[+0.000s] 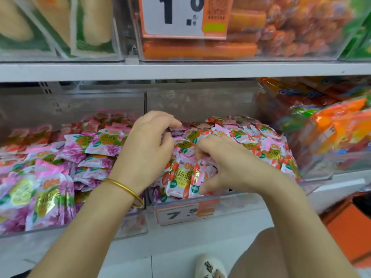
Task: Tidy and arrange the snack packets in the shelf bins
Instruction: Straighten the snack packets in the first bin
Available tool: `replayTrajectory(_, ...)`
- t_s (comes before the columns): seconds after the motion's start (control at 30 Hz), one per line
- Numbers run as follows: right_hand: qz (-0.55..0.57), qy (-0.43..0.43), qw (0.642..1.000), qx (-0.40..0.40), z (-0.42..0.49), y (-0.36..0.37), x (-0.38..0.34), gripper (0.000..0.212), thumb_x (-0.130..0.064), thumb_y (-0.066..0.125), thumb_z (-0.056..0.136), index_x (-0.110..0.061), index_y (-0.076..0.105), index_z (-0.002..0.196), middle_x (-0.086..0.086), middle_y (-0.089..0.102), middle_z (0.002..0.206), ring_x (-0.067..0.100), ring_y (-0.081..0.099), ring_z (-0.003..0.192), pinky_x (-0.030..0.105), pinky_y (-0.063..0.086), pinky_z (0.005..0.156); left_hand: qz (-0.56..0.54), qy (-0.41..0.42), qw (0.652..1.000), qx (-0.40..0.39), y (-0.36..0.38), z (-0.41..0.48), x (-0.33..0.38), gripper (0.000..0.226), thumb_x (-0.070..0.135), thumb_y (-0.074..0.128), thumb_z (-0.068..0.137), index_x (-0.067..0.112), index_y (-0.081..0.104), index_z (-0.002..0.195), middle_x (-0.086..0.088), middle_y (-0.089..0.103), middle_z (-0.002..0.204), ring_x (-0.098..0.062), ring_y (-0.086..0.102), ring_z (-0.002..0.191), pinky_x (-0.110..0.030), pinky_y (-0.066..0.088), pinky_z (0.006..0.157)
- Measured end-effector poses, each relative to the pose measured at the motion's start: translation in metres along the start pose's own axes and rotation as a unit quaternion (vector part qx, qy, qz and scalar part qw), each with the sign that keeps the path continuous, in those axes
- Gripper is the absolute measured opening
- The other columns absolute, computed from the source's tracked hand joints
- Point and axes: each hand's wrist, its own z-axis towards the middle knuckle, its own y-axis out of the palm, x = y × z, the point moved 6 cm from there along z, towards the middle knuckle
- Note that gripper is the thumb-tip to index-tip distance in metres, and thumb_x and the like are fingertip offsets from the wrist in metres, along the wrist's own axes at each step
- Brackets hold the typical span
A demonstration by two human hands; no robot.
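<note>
Both hands are reaching into the middle clear bin (251, 199), which is holding a heap of pink strawberry packets (261, 137). The right hand (230, 165) is curling down at the front of the heap. Its thumb below and fingers above are pinching one front packet (179, 178) at its 9 o'clock. The left hand (148, 145), wearing a gold bangle (122, 186), is bending its fingers over the heap at 11 o'clock from the right hand. Most of its fingertips are hiding, so I cannot tell if they are gripping anything. Purple packets (48, 189) are lying in the next bin at 9 o'clock. The price tag (180, 212) is looking blurry.
</note>
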Motion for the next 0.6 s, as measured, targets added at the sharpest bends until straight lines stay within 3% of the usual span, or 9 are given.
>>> replayTrajectory(0.13,0.067,-0.01,0.998,0.013,0.002,-0.006,0.002,0.04,-0.03,0.083,0.064,-0.028,0.048,0.082,-0.011,0.048,0.08,0.005,0.038,0.074,0.022,0.034,0.063,-0.009,0.013,1.0,-0.003,-0.001,-0.003,0.002,0.032,-0.003,0.05,0.082,0.015,0.068,0.102,0.012,0.054,0.105,0.005,0.043,0.1,0.004,0.025,0.087)
replayTrajectory(0.23,0.16,-0.014,0.983,0.084,0.004,-0.021,0.003,0.03,-0.021,0.083,0.065,-0.028,0.056,0.076,-0.004,0.059,0.08,0.006,0.05,0.069,0.019,0.039,0.06,-0.034,0.033,0.999,-0.023,-0.002,-0.005,0.009,0.026,0.008,0.053,0.087,0.018,0.066,0.107,0.012,0.056,0.108,0.008,0.045,0.098,0.001,0.029,0.088)
replayTrajectory(0.33,0.292,-0.028,0.936,0.193,0.003,-0.04,0.005,0.026,-0.009,0.081,0.068,-0.024,0.061,0.072,-0.01,0.062,0.07,0.0,0.054,0.063,0.012,0.042,0.06,-0.068,0.035,0.995,-0.06,-0.002,-0.008,0.016,0.03,0.032,0.055,0.089,0.024,0.06,0.118,0.016,0.057,0.112,0.008,0.048,0.104,-0.003,0.034,0.089)
replayTrajectory(0.43,0.436,-0.032,0.867,0.241,0.005,-0.046,0.007,0.022,0.0,0.076,0.071,-0.018,0.063,0.073,-0.01,0.065,0.064,0.001,0.058,0.06,0.017,0.048,0.056,-0.082,-0.001,0.992,-0.098,0.001,-0.011,0.016,0.05,0.04,0.059,0.084,0.031,0.046,0.131,0.017,0.055,0.123,0.003,0.05,0.112,-0.015,0.039,0.096)
replayTrajectory(0.5,0.493,-0.027,0.831,0.258,0.007,-0.046,0.006,0.019,0.0,0.074,0.072,-0.016,0.065,0.075,-0.008,0.067,0.065,0.003,0.061,0.059,0.016,0.048,0.053,-0.072,-0.007,0.992,-0.1,0.0,-0.012,0.017,0.052,0.044,0.059,0.081,0.035,0.044,0.13,0.023,0.055,0.117,0.004,0.053,0.103,-0.011,0.041,0.086)
replayTrajectory(0.6,0.522,0.011,0.809,0.268,0.012,-0.041,0.003,0.014,-0.003,0.072,0.076,-0.013,0.069,0.084,-0.005,0.068,0.067,-0.001,0.059,0.053,0.011,0.043,0.047,-0.103,-0.023,0.992,-0.068,-0.005,-0.01,0.016,0.037,0.037,0.064,0.081,0.032,0.052,0.115,0.022,0.056,0.098,0.008,0.052,0.093,-0.007,0.04,0.074)
